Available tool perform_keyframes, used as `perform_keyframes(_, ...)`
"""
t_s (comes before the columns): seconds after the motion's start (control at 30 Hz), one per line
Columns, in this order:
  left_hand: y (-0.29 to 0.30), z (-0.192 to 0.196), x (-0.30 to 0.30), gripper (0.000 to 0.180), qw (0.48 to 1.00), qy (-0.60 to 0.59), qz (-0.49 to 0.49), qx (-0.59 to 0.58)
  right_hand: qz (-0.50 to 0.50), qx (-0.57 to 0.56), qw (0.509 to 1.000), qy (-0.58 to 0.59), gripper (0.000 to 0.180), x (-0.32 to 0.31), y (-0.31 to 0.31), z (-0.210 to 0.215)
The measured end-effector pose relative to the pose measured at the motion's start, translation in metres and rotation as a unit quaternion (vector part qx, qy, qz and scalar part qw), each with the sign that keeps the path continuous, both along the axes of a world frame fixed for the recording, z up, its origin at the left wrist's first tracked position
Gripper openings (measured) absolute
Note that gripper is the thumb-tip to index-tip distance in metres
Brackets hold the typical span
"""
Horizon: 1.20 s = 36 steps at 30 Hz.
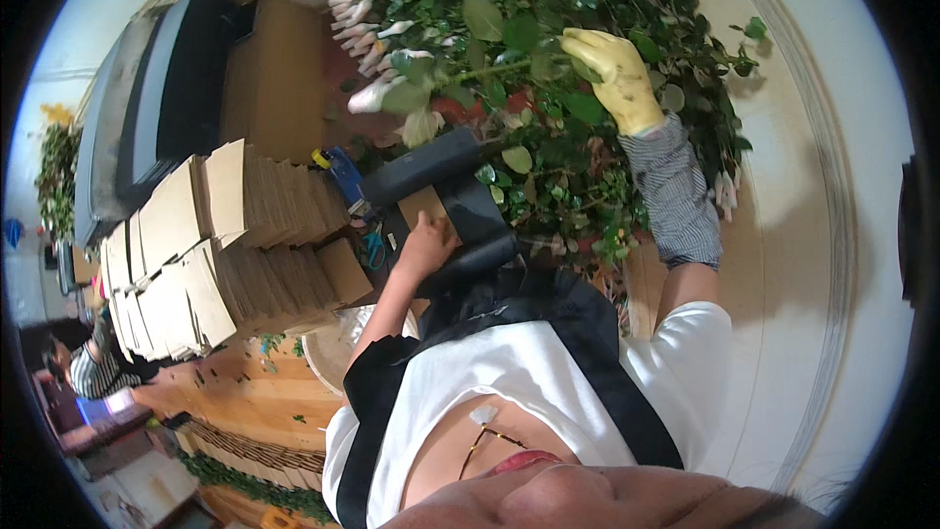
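Note:
My left hand point(429, 243) is bare, its fingers closed at a small piece of brown cardboard point(423, 206) lying on a black padded work surface point(475, 211). A yellow glove covers my right hand point(617, 78), with a grey striped sleeve over the forearm. Between its fingers is a leafy rose stem point(494, 70), held level above a heap of green foliage. The stem's pale, wrapped bud point(372, 95) points left. Just left of the black surface are a blue and yellow tape dispenser point(343, 176) and teal-handled scissors point(374, 249).
Tall stacks of folded cardboard point(264, 201) stand at my left, beside a large open carton point(274, 78). More stems with pale wrapped buds point(357, 24) lie at the far side. Behind the stacks, another person point(88, 372) is at the lower left.

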State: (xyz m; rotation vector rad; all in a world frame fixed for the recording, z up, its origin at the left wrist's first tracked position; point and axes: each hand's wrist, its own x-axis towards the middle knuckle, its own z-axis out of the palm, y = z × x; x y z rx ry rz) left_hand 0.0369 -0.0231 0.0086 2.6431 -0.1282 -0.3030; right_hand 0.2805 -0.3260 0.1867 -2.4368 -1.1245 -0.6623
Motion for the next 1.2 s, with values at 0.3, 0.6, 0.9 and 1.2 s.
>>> perform_keyframes(0.3, 0.074, -0.024, 0.023, 0.059, 0.818, 0.329, 0.045, -0.469, -0.095, -0.127, 0.957, 0.243, 0.029, -0.145, -0.076, -0.169)
perform_keyframes(0.6, 0.038, -0.02, -0.004, 0.028, 0.971, 0.108, -0.051, -0.205, -0.159, -0.167, 0.951, 0.207, 0.041, -0.181, -0.053, -0.232)
perform_keyframes(0.9, 0.044, -0.034, -0.02, 0.028, 0.972, 0.076, 0.009, -0.22, -0.223, 0.293, 0.882, 0.293, 0.055, -0.075, -0.129, -0.094)
perform_keyframes(1.2, 0.038, -0.023, -0.009, 0.032, 0.976, 0.085, 0.028, -0.197, -0.605, 0.008, 0.712, 0.357, 0.039, 0.069, -0.313, -0.241)
